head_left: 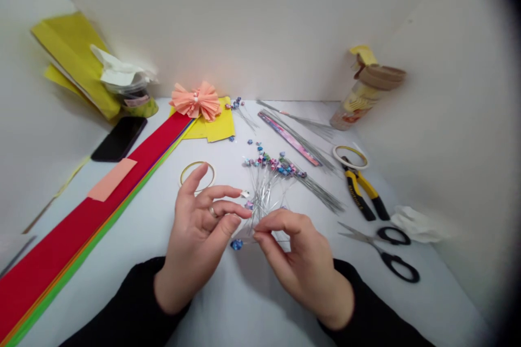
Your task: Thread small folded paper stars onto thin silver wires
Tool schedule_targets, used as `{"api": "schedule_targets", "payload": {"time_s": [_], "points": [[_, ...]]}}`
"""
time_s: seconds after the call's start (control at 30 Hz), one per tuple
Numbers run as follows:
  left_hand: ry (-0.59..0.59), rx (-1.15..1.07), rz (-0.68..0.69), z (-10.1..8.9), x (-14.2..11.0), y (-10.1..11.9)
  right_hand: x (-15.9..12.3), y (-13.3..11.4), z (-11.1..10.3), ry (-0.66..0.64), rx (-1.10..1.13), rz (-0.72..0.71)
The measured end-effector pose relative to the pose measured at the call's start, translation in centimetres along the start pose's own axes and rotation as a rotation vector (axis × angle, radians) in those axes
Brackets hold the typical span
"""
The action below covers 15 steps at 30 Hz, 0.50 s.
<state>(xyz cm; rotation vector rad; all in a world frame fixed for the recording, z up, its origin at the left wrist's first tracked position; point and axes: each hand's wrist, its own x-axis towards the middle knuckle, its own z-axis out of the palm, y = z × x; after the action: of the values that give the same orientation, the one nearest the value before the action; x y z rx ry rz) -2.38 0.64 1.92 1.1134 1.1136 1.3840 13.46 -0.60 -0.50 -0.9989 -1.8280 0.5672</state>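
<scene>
My right hand (303, 263) is closed in a pinch, thumb against index finger, on a thin wire. A shiny blue paper star (236, 245) sits at the left end of that wire. My left hand (205, 227) is open just left of it, fingers spread, a ring on one finger; nothing shows clearly in its grasp. Beyond my fingertips lies a bunch of thin wires (265, 187) tipped with small coloured stars (280, 165). A pink star (248, 205) is near my left fingertips. My right fingers hide part of the wires.
Black-handled scissors (393, 252), yellow-black pliers (362, 190) and a tape roll (350, 157) lie at right. Long coloured paper strips (93, 217) run along the left, near a phone (119, 139). Loose wires (317, 187), a peach paper bow (197, 100) and a cup (362, 97) are farther back.
</scene>
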Motion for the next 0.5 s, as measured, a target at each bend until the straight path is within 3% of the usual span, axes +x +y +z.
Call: {"api": "schedule_targets", "payload": {"time_s": [0.5], "points": [[-0.187, -0.074, 0.065, -0.49, -0.51, -0.39, -0.19, 0.12, 0.15, -0.031, -0.010, -0.007]]}}
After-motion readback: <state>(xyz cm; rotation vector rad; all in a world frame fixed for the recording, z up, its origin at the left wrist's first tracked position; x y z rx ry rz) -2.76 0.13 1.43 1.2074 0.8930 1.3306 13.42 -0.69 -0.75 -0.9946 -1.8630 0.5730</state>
